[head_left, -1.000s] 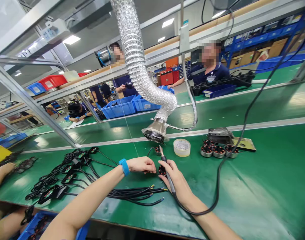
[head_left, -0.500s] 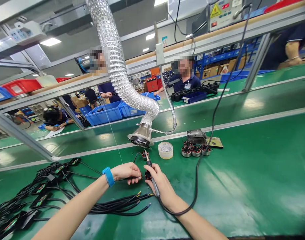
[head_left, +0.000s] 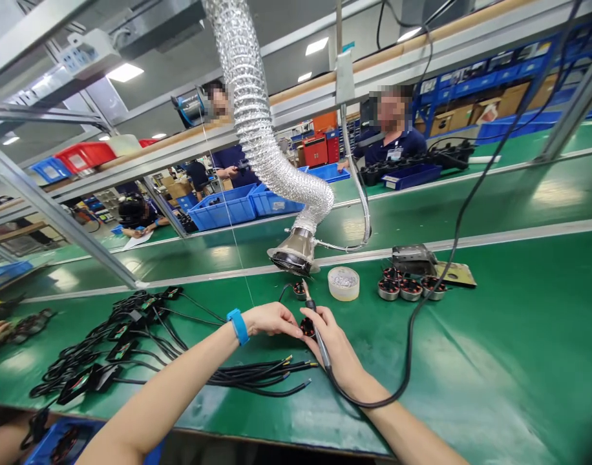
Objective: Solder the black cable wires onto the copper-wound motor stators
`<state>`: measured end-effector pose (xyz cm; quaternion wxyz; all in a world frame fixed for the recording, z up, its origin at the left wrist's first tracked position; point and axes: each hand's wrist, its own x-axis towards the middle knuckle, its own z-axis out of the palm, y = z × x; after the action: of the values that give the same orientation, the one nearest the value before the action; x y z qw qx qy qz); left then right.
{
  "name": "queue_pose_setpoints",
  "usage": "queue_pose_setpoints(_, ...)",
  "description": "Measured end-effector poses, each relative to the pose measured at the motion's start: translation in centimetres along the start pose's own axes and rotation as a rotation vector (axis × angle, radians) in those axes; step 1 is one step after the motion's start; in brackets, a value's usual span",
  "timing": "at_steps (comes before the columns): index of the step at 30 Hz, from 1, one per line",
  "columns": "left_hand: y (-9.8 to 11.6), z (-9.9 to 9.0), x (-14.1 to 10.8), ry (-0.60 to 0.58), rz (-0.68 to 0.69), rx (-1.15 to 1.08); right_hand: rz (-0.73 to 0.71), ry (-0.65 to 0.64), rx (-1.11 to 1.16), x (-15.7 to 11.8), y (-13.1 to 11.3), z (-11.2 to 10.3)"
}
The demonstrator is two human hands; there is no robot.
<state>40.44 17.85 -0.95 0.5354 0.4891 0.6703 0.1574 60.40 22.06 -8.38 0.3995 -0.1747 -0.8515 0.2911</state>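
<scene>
Two hands at a green bench (head_left: 494, 336)

Right hand (head_left: 337, 342) closes around a soldering iron (head_left: 319, 336); left hand (head_left: 269, 321) pinches a small motor (head_left: 306, 328). A fume hood (head_left: 293, 253) hangs overhead; a co-worker (head_left: 393, 145) sits across the room.

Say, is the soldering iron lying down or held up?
Held up: the right hand grips the soldering iron, its tip pointing upward.

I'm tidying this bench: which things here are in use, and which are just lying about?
In use: soldering iron in the right hand; small motor by the left hand.
Lying about: black cable bundle; wound motors; round tub.
</scene>
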Motion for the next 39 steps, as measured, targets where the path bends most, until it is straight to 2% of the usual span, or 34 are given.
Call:
queue_pose_setpoints(3, 0.2, 0.6, 0.2, 0.063, 0.004, 0.013, 0.012, -0.008, 0.008, 0.1, 0.1, 0.2)
queue_pose_setpoints(5, 0.2, 0.7, 0.2, 0.064, -0.011, -0.042, 0.014, -0.014, 0.002, 0.1, 0.2, 0.2)
queue_pose_setpoints(9, -0.2, 0.2, -0.1, -0.022, -0.059, -0.122, 0.010, -0.026, -0.005, 0.0, 0.1, 0.1)
queue_pose_setpoints(12, -0.5, -0.2, -0.2, -0.095, -0.043, -0.121, 0.014, -0.034, -0.008, -0.2, 0.1, 0.0)
queue_pose_setpoints(16, -1.0, -0.3, 0.2, 0.023, 0.044, -0.123, 0.023, -0.034, -0.009, -0.1, 0.2, 0.1)
queue_pose_setpoints(19, -1.3, -0.4, 0.2, 0.059, 0.039, -0.161, 0.023, -0.024, -0.014, -0.1, 0.5, 0.2)
queue_pose_setpoints(25, -1.6, -1.1, -0.5, 0.000, 0.055, -0.238, 0.014, -0.003, -0.022, -0.2, 0.8, 0.4)
queue_pose_setpoints(30, -1.4, -1.5, -1.0, -0.056, 0.062, -0.218, 0.004, -0.005, -0.042, -0.1, 0.6, 0.2)
queue_pose_setpoints(35, -1.6, -1.1, -0.8, 0.039, 0.139, -0.195, -0.015, 0.020, -0.080, 0.2, 0.6, 0.3)
queue_pose_setpoints(39, -2.1, -0.8, -0.5, 0.132, 0.146, -0.230, -0.077, 0.045, -0.103, 0.3, 0.7, 0.5)
